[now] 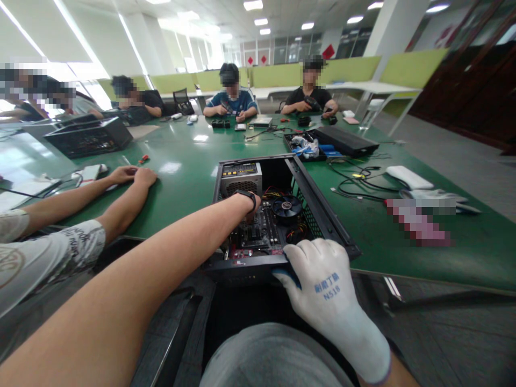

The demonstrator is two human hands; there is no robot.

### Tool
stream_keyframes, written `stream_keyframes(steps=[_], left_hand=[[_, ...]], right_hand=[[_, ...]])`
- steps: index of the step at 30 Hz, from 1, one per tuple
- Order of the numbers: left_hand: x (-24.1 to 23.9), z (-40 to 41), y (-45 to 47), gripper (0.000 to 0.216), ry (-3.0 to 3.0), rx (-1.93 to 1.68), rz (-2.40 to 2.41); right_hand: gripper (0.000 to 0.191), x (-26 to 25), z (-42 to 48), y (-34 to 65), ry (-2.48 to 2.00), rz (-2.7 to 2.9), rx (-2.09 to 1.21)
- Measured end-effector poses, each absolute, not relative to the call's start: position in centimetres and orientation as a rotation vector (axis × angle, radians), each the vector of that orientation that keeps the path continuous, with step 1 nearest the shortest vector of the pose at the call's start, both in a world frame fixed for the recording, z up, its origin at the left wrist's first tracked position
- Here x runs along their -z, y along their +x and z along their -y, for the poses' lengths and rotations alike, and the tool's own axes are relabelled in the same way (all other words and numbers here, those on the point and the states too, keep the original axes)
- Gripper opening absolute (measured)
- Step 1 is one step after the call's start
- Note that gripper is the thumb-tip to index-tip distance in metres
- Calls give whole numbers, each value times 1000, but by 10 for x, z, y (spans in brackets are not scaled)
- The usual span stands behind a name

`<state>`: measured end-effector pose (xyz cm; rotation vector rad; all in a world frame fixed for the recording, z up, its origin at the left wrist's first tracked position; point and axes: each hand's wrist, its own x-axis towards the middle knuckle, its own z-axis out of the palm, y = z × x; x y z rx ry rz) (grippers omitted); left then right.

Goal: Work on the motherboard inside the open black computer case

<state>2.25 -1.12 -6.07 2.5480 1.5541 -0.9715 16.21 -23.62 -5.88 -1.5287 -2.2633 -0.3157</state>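
Note:
A black desktop computer case point(328, 215) lies on its side in front of me with its inside exposed. My left hand point(258, 202), bare and with a black band at the wrist, reaches into it over the motherboard point(258, 231); its fingers are hidden. To its right sits the CPU cooler fan point(287, 206), and behind it the grey power supply point(242, 180). My right hand point(320, 269) wears a white work glove and grips the near edge of the case, thumb outside and fingers over the rim.
On the green table point(185, 188), a neighbour's hands point(139, 176) rest at left near an orange-handled tool point(143, 159). Black cables point(355, 183), gloves point(435, 199) and a pixelated pink item point(419, 223) lie at right. Beyond stands an open black case point(306, 148); people work across the table.

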Motion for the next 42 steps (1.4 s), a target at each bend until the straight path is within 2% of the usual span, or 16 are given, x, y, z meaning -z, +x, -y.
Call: stream_keyframes(steps=[5,12,25,34,39,42], left_hand=[[63,9,21,48,2576,1074,-1502],[59,12,23,43,2532,1011,-1527],[49,20,26,56,2518,1062,-1529],[58,15,25,37,2528,1073,-1505],[65,12,24,38,2492,1093,-1514],[70,6,21,41,2514,952,-1543]], right_hand=[[25,60,236,162,-1533,2265,308],[26,59,236,161,-1540,2266,313],[27,60,236,162,-1530,2273,318],[27,60,234,162,-1520,2269,335],[26,61,235,162,-1548,2276,322],[26,61,234,161,-1551,2275,319]])
